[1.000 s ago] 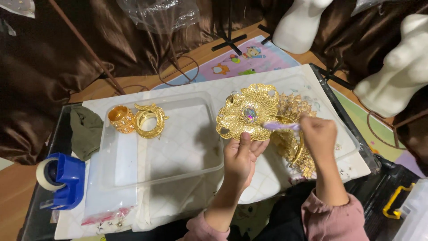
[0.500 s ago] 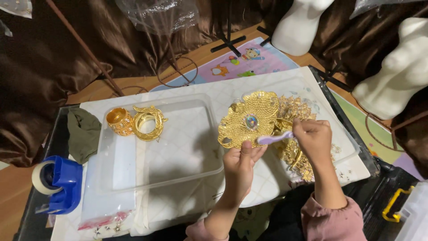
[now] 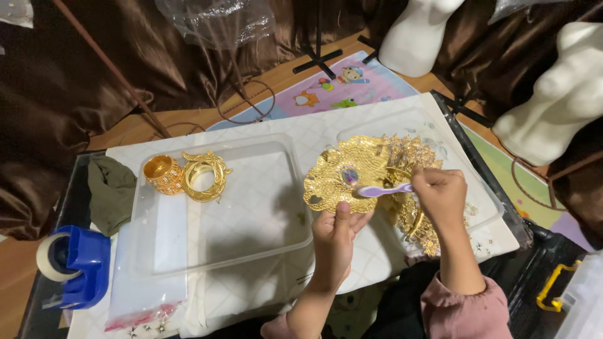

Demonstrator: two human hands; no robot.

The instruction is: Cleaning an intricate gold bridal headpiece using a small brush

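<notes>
Hands: left [image 3: 336, 235] gripping one gold ornament [image 3: 345, 176], right [image 3: 440, 191] one purple toothbrush [image 3: 383, 190]; two bangles [image 3: 185, 176] apart.

— What do we have in hand?

— We hold a gold filigree ornament [image 3: 344, 177], broad and leaf-shaped, with a purple stone at its centre. It tilts face up above the white board, its lower edge pinched.

— And the other piece?

— We grip a purple toothbrush [image 3: 384, 189], lying almost level, its head touching the ornament just right of the stone, the handle end hidden in our fist.
</notes>
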